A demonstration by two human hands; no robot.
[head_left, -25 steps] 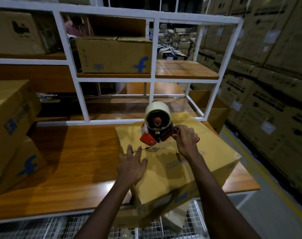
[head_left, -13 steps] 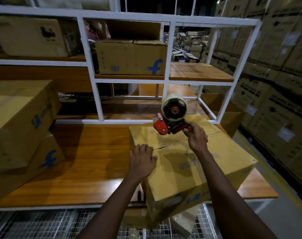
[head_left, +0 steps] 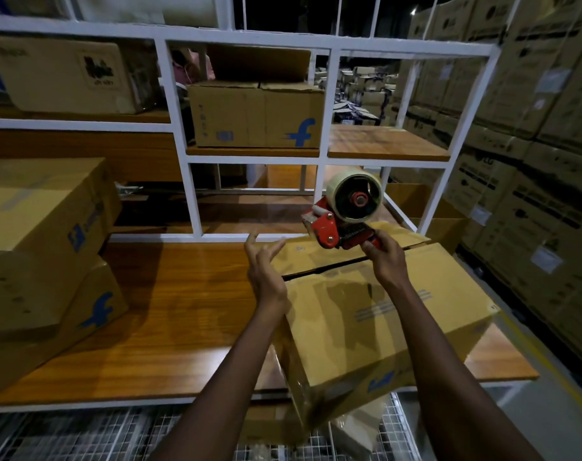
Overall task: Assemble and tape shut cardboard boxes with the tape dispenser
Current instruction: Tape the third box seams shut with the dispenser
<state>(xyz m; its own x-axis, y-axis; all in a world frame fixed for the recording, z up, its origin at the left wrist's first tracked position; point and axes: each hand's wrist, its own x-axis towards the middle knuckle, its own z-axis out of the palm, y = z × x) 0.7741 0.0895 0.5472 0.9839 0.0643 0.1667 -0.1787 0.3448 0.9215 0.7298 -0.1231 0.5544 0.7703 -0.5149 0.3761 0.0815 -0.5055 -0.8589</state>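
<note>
One tan box (head_left: pixel 382 311), seam gaping, untaped; one red dispenser (head_left: pixel 344 211) at 1 o'clock — right hand (head_left: pixel 387 261) grips it, left hand (head_left: pixel 264 277) splayed, empty.

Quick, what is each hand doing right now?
Left hand: open, fingers loose, holding nothing, beside the box.
Right hand: grips the tape dispenser by its handle, over the box.
</note>
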